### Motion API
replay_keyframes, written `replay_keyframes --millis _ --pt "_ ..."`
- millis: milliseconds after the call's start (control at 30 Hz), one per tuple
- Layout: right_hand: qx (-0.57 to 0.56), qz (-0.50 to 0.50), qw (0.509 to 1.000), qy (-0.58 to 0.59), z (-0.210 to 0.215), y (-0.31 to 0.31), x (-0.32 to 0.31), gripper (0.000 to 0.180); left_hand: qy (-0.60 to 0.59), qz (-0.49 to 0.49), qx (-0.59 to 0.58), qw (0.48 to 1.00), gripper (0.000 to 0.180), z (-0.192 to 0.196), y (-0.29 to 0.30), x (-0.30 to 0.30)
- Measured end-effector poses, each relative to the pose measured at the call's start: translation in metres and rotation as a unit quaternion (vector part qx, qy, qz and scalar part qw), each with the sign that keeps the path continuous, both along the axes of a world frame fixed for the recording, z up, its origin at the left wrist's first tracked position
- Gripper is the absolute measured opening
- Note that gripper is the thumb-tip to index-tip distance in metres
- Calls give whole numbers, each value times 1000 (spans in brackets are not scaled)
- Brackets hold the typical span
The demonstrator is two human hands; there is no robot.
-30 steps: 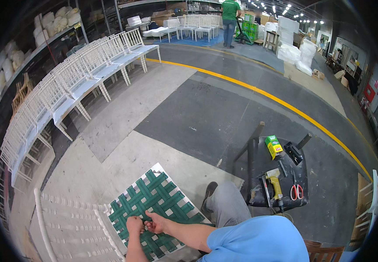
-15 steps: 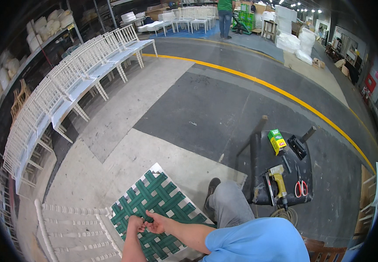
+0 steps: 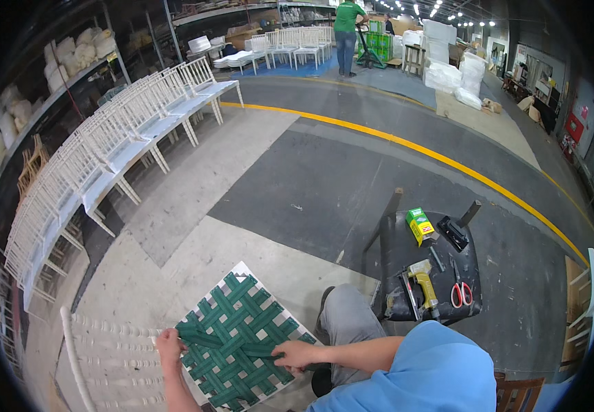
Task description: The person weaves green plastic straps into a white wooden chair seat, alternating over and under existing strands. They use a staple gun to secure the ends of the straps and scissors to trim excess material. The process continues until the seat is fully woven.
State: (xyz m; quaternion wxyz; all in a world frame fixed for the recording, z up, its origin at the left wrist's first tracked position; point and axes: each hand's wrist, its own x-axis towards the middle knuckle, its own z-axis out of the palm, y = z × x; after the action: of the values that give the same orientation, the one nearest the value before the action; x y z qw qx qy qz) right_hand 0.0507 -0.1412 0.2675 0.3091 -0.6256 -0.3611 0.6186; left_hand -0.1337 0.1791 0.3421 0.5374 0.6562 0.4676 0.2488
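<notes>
A white chair seat frame woven with dark green webbing straps (image 3: 242,336) lies tilted in front of me on the white chair (image 3: 108,364). My left hand (image 3: 168,341) pinches a green strap end at the seat's left edge. My right hand (image 3: 295,356) presses on the webbing at the seat's right side, fingers closed on a strap. My bent knee in grey trousers (image 3: 345,323) is just right of the seat.
A black stool (image 3: 434,268) at my right carries a yellow staple gun (image 3: 423,280), red-handled scissors (image 3: 460,294), a green-yellow box (image 3: 419,225) and a black tool. Rows of white chairs (image 3: 111,147) line the left. A person in green (image 3: 346,27) stands far back by a pallet jack.
My left hand has slid left to the seat's edge and my right hand moved right across the webbing. The view has tilted slightly upward.
</notes>
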Motion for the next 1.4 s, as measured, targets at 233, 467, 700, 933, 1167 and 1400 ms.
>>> replay_keyframes --millis 233,467,700,933,1167,1400 --pt "470 -70 850 -228 33 88 -9 38 -64 -127 -233 962 14 -26 -94 10" --pt "450 28 866 -216 37 135 -25 18 -36 -28 -25 999 18 -36 -115 -32" --pt "398 24 888 -230 63 146 -23 23 -17 91 90 992 21 -37 -151 -28" --pt "363 4 915 -175 79 152 -43 31 -294 191 -36 936 19 -47 -158 -28" --pt "427 62 883 -185 84 167 -40 16 -327 192 -63 923 15 -47 -150 -28" --pt "424 74 882 -192 101 172 -43 17 -341 232 -71 908 17 -39 -147 -28"
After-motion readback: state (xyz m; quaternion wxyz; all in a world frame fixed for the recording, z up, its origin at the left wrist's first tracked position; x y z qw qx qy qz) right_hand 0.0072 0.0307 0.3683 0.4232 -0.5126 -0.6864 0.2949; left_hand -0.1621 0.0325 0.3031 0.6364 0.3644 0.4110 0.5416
